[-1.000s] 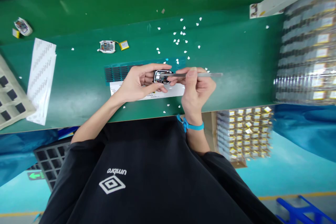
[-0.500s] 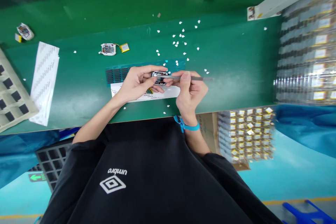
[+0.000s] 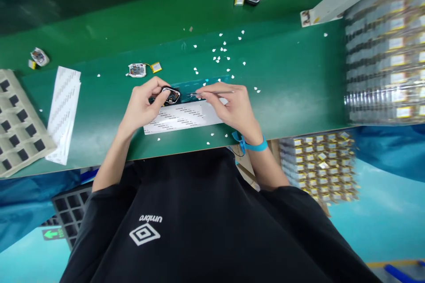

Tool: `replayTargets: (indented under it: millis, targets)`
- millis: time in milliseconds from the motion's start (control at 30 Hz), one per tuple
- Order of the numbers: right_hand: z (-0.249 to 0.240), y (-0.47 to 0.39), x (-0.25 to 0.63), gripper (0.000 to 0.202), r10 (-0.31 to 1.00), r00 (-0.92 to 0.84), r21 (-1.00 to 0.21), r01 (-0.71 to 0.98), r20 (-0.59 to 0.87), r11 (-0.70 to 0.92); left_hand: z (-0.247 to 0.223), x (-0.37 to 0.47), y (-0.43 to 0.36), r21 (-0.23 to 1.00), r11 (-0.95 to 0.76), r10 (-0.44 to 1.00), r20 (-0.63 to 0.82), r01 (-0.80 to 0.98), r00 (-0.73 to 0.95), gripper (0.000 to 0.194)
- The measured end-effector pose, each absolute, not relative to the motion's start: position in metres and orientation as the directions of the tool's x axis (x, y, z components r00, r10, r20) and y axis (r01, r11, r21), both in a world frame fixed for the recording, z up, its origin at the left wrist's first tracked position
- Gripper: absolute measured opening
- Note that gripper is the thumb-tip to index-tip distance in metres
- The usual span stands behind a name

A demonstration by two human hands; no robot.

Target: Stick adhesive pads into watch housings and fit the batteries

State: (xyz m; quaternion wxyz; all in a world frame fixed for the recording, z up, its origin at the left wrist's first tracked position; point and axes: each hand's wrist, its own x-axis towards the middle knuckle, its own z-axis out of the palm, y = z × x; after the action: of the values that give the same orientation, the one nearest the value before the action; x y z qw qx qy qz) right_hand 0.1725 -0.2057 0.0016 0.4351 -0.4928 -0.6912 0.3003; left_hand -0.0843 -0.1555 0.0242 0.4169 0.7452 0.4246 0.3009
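My left hand grips a small open watch-like device with a dark case, a pale rim and exposed circuitry, thumb on its edge. In my right hand is a thin pair of metal tweezers, pinched between thumb and fingers. Their tips point left, just short of the device; whether anything sits between them is too small to tell. Beneath both hands lies a printed white sheet, and behind it a teal strip partly covered by my hands.
Small white stickers are scattered beyond my hands. An opened device with its yellow battery lies behind my left hand. A cream tray and printed strips stand left; stacked clear trays rise at right.
My left hand has carried the device left, away from the tweezers. My right hand has turned and moved slightly left, tweezers now over the teal strip. More of the printed sheet shows.
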Motion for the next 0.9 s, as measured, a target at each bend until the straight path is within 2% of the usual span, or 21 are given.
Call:
replayTargets:
  millis: [167, 467, 900]
  targets:
    - [-0.001, -0.194, 0.173, 0.031, 0.899, -0.324, -0.813, 0.411, 0.294, 0.414, 0.01, -0.087, -0.156, 0.755, -0.431, 0.829, 0.114, 0.495, 0.548, 0.018]
    - [-0.004, -0.208, 0.192, 0.024, 0.921, -0.274, -0.831, 0.412, 0.278, 0.374, 0.002, -0.086, -0.16, 0.762, -0.423, 0.824, 0.097, 0.49, 0.559, 0.024]
    - [-0.007, -0.207, 0.197, 0.021, 0.912, -0.311, -0.745, 0.535, 0.266, 0.399, -0.006, -0.074, -0.168, 0.713, -0.535, 0.741, 0.139, 0.453, 0.657, 0.03]
